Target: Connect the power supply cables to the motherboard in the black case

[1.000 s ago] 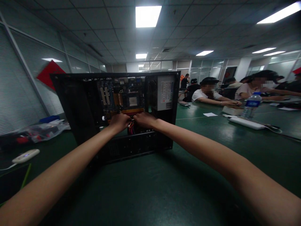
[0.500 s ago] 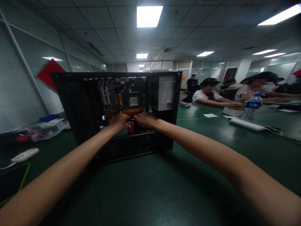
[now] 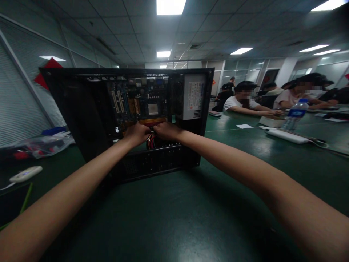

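Observation:
An open black computer case [image 3: 152, 160] stands upright on the table in front of me. Inside it is a motherboard [image 3: 144, 96] with white slots and orange-yellow memory slots, and a grey power supply [image 3: 194, 96] sits at the upper right. My left hand [image 3: 137, 134] and my right hand [image 3: 167, 131] reach into the case just below the memory slots. Both are closed, fingertips nearly meeting. A bundle of red, black and yellow cables [image 3: 150, 142] rises to the pinched fingers; the exact point they grip is hidden.
The green table [image 3: 174, 214] carries a white device [image 3: 25, 174] and a plastic bag [image 3: 51, 145] at left. To the right are a water bottle [image 3: 296, 114], a white power strip [image 3: 287, 135], an open box [image 3: 272, 120] and paper [image 3: 244, 126]. People sit at the far side.
My view has tipped down slightly, so the case and surroundings appear higher. Both hands stay close together at the cables, with little visible movement against the case.

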`<action>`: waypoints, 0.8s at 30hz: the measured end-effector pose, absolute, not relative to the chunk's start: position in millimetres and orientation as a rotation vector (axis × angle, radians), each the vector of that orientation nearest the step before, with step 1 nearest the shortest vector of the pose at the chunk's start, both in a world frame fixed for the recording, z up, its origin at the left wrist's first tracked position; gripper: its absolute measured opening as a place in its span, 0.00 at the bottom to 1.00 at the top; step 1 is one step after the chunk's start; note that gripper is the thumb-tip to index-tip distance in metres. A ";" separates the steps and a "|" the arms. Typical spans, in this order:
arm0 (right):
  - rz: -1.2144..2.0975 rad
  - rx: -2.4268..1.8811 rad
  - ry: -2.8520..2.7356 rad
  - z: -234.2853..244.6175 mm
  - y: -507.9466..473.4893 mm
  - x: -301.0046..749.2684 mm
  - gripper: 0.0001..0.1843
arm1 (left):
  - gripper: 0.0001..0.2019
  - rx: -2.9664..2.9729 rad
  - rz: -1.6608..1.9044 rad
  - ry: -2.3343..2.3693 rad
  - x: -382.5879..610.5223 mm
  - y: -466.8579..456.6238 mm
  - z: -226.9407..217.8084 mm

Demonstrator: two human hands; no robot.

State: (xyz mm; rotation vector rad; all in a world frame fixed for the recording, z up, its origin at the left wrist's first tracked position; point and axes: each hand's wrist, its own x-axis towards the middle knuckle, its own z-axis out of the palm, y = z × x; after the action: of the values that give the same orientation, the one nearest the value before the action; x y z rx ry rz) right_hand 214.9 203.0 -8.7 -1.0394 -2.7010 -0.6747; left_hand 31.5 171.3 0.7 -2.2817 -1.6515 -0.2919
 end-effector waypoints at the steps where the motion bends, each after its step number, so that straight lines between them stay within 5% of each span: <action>1: -0.677 -1.051 -2.703 -8.5 202.5 215.0 0.18 | 0.17 -2.285 -0.289 -1.649 31.8 171.5 0.5; 24: -0.452 -1.107 -2.560 -14.3 207.7 216.4 0.16 | 0.17 -2.288 -0.303 -1.656 33.9 172.3 -0.2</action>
State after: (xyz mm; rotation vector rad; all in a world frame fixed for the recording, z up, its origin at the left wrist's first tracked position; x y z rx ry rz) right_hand 216.4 207.7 -14.3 -1.1069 -2.5600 -0.4519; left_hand 33.9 172.3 -0.2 -2.2881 -1.6557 -0.3031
